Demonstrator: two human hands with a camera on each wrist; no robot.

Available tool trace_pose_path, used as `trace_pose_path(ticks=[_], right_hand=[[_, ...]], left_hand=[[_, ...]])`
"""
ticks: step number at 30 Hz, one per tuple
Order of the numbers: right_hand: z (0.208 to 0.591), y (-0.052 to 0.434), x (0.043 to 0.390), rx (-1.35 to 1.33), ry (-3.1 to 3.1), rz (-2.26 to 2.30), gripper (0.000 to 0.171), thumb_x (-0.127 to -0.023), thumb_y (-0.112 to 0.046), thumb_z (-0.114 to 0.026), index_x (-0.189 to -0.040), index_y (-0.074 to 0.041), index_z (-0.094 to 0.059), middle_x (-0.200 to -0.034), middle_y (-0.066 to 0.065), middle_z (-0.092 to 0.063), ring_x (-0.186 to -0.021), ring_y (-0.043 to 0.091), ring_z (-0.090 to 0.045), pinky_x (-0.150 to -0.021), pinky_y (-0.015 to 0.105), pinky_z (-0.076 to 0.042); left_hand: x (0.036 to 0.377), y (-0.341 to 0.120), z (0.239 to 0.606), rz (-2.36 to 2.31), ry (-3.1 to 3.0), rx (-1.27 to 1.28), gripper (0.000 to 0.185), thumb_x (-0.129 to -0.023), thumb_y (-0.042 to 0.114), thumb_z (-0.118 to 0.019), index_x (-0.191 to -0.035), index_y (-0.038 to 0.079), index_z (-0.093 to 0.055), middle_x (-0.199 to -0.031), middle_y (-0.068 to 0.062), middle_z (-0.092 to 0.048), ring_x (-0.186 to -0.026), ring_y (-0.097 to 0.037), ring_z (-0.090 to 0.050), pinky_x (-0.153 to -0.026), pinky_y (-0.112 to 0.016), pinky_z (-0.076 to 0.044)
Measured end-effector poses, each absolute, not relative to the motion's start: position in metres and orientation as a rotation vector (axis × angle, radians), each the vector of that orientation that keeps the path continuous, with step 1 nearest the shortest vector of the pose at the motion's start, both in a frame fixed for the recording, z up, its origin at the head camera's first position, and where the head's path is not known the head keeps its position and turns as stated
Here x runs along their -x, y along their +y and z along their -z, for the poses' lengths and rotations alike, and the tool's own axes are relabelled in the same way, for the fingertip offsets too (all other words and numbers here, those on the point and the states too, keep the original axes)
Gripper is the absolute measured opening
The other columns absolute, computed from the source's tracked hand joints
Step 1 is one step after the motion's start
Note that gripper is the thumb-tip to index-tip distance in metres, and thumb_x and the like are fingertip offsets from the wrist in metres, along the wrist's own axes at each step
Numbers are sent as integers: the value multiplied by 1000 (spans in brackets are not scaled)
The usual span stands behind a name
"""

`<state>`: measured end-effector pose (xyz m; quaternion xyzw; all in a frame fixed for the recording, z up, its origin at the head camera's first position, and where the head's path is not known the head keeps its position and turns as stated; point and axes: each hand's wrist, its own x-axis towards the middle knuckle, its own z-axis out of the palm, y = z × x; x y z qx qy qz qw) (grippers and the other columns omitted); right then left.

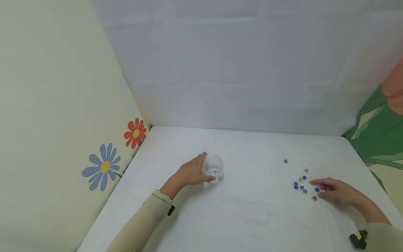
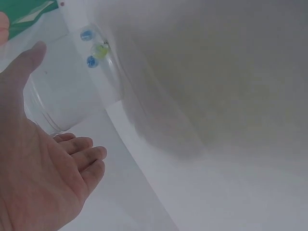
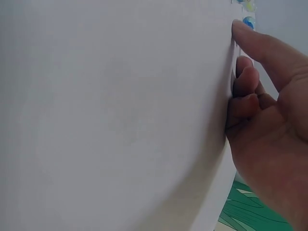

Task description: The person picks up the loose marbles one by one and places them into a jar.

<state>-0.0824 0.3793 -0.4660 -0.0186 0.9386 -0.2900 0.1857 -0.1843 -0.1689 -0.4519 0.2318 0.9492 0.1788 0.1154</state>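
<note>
Your 2 hands on the white table (image 1: 252,217), cup left, beads right.
Your left hand (image 1: 189,173) cups the clear cup (image 1: 213,168), fingers loosely spread against its wall; 1 blue bead inside, contents otherwise blurred. Your right hand (image 1: 338,191) lies flat, fingers extended, fingertips touching the scattered beads (image 1: 302,183); any pinch is unclear.

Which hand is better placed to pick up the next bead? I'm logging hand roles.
Probably the right hand: it rests among the loose beads, while the left hand steadies the clear cup.
</note>
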Motion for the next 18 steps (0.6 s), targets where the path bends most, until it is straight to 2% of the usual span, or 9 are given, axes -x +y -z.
trace_pose_path(ticks=[12,18], right_hand=[[467,374,84,17,2697,785,37,-93,-24,-72,-122,-2,-69,-112,10,-64,-98,21,-53,-80,34,-44],[466,373,82,30,2730,759,33,-92,-23,-73,-117,-2,-71,-109,10,-65,-98,22,-56,-81,37,-45]], left_hand=[[187,-169,454,-508,2798,-679,114,-83,75,-64,-162,6,-17,-164,-19,-28,-148,-35,-35,-112,-52,-41],[187,-168,457,-508,2801,-682,115,-83,75,-64,-162,6,-17,-163,-20,-29,-147,-35,-37,-111,-52,-42]])
